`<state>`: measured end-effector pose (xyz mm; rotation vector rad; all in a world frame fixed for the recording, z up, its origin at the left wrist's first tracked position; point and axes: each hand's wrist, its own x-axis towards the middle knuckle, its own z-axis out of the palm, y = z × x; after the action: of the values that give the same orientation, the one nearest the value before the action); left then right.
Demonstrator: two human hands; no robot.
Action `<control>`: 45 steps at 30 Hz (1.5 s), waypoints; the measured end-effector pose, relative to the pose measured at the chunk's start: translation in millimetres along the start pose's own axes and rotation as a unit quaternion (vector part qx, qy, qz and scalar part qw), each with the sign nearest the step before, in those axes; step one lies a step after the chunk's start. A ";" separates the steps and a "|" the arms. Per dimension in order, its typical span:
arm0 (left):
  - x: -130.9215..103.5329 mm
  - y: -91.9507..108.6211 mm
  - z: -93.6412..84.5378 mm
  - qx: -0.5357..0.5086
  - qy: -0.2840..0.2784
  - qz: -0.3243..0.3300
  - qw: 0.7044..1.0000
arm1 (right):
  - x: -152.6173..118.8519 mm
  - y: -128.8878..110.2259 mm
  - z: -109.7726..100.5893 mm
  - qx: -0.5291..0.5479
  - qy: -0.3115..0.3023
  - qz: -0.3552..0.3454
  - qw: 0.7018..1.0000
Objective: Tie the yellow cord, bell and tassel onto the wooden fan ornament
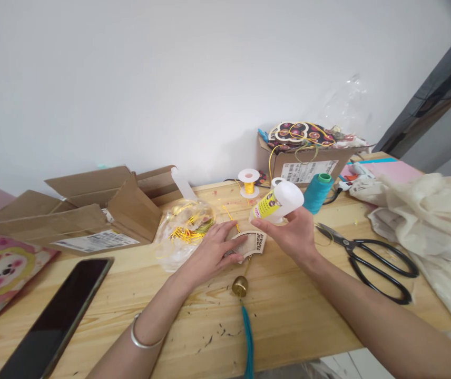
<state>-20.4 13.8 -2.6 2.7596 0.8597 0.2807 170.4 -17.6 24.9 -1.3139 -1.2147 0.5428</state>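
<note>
A fan-shaped wooden piece (258,242) with cut-out lattice lies flat on the table. My left hand (213,247) rests on its left part with fingers spread, holding nothing. A yellow cord leaves its top edge. Below it hang a brass bell (240,286) and a teal tassel (247,337), both lying on the wood. Over the right end of the piece, my right hand (294,231) grips a white glue bottle (278,202) with a yellow label, tilted with its narrow end down to the left. The bottle's tip is hidden.
Behind are a yellow thread spool (249,188), a teal thread cone (317,193) and a filled carton (308,171). Black scissors (368,258) and cream cloth (431,226) lie right. Left are a bag of cords (188,226), an open carton (71,221) and a phone (55,321).
</note>
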 end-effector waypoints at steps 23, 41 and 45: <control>-13.3 -5.8 -28.1 -0.234 0.168 -0.094 0.953 | 1.3 2.2 -0.5 -0.004 0.007 -0.001 1.000; -72.4 -62.3 -64.2 -0.082 0.065 -0.300 0.948 | -3.0 2.6 1.2 -0.098 0.008 -0.048 0.994; -66.7 -60.1 -60.1 -0.046 0.049 -0.285 0.956 | -3.8 2.1 1.1 -0.097 0.010 -0.055 0.994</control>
<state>-121.5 33.3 30.5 2.2965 1.5677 0.3349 168.7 -19.8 21.4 -1.4012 -1.3406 0.3391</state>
